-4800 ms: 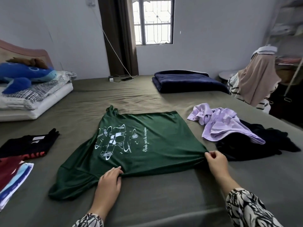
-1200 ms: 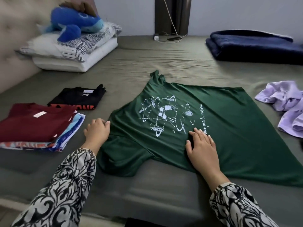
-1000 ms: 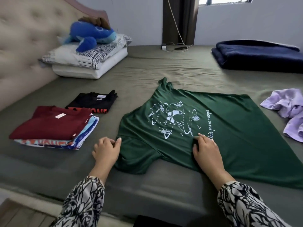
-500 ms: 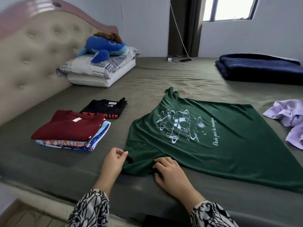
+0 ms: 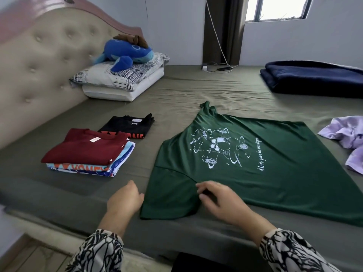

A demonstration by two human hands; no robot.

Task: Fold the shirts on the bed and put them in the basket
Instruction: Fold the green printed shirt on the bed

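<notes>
Beside the green shirt (image 5: 275,169) lie folded shirts (image 5: 88,152).

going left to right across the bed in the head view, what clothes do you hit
stack of folded shirts with the maroon one on top → folded black shirt → green t-shirt with the white instruments print → crumpled lilac garment
</notes>
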